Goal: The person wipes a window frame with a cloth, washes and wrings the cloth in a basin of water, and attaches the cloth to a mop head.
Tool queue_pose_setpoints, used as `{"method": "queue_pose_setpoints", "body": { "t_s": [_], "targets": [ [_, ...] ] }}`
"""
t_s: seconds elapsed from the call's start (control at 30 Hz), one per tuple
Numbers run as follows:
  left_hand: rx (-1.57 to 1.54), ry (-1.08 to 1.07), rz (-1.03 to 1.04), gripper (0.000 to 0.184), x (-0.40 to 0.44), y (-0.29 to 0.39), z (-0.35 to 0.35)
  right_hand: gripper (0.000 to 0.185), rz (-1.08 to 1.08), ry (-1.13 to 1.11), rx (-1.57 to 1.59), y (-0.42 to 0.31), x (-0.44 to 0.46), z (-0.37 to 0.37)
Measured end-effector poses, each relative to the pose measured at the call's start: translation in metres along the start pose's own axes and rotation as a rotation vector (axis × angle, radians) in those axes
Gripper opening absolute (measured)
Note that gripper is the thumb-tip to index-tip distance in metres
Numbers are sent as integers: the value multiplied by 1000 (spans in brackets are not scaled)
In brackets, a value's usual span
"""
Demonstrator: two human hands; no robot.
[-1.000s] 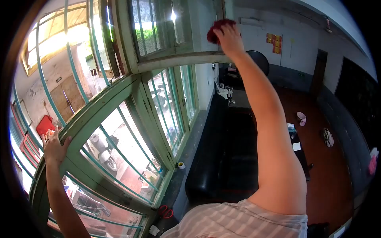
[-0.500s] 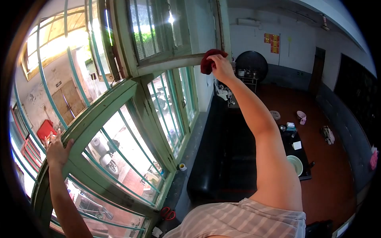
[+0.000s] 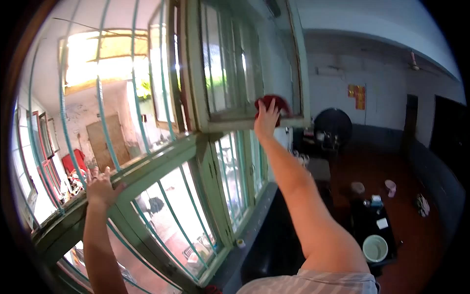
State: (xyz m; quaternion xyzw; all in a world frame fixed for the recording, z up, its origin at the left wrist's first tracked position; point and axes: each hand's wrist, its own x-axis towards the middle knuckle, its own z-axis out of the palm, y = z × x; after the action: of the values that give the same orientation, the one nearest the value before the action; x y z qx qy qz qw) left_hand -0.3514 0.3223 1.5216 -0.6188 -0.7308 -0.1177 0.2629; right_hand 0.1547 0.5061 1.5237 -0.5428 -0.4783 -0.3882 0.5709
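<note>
My right hand [image 3: 266, 121] presses a dark red cloth [image 3: 280, 104] against the lower part of the glass in an opened window sash [image 3: 230, 126], just above its bottom rail. The fingers are partly spread over the cloth, and part of it is hidden behind them. At the left, my left hand [image 3: 102, 190] rests on the green wooden crossbar [image 3: 154, 158] of the window frame. Its fingers are spread, with the thumb out to the right, and it holds nothing loose.
Thin green bars [image 3: 101, 98] run across the window openings. Below the sill is a black sofa [image 3: 274, 245]. To the right stands a low black table [image 3: 362, 223] bearing a pale basin [image 3: 375, 248] and small items. A round dark object [image 3: 333, 122] stands farther back.
The view has tilted up and shifted left. My right hand and the cloth have moved from the sash's outer lower corner inward onto the glass. My left hand stays on the crossbar.
</note>
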Motion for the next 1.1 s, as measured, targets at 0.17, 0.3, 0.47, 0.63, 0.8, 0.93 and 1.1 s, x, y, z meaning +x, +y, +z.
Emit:
{"method": "queue_pose_setpoints", "body": {
  "t_s": [0.17, 0.3, 0.47, 0.63, 0.8, 0.93, 1.1],
  "targets": [
    [3, -30, -8, 86, -8, 4, -15, 47, -106, -195, 158, -76, -19, 46],
    [9, 18, 18, 85, -7, -2, -9, 48, -280, -379, 260, -119, -27, 72],
    [16, 6, 28, 85, -7, -3, -10, 44, -551, -291, 71, -102, -24, 72],
    [15, -6, 24, 85, -8, -2, -10, 44, -626, -218, -148, -52, -8, 33],
    [27, 2, 18, 86, -7, -1, -9, 38, -419, -96, -95, -34, 28, -3],
    [29, -23, -3, 86, -7, 1, -10, 44, -297, -51, 264, -83, 76, -20],
    [17, -44, 6, 83, -4, 1, -12, 40, -357, 95, 389, -166, 170, 21]
  ]
}}
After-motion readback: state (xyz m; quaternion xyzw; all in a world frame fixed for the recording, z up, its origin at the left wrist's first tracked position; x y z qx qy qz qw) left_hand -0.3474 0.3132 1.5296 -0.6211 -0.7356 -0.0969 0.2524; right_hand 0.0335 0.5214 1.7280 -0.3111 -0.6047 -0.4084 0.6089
